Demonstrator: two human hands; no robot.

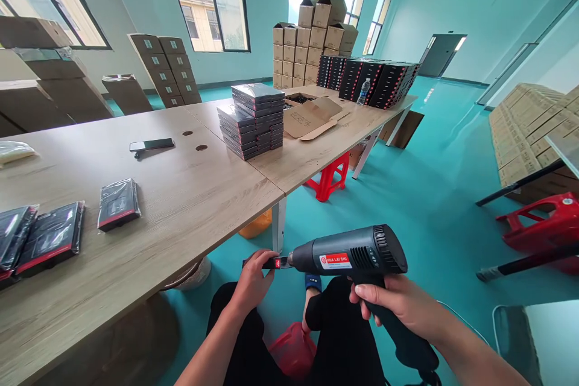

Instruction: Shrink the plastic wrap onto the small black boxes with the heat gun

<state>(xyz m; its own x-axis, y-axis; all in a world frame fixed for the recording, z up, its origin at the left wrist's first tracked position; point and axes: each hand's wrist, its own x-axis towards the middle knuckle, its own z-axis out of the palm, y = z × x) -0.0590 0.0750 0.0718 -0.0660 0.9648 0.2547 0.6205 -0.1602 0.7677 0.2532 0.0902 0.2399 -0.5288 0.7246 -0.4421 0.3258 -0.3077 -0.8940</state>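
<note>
My right hand point(398, 301) is wrapped round the handle of a dark grey heat gun point(357, 253) with a red and white label, held level above my lap with its nozzle pointing left. My left hand point(253, 280) pinches a small black box with a red edge point(271, 263) right at the nozzle tip. Both hands hang over my knees, off the right edge of the wooden table point(181, 211).
Wrapped black boxes point(118, 204) lie at the table's left. A stack of wrapped boxes point(253, 120), an open carton point(312, 116), a phone point(151, 145) and upright black boxes point(371, 78) sit farther back. Cartons point(312, 36) stand behind. Red stools point(328, 178) stand on the floor.
</note>
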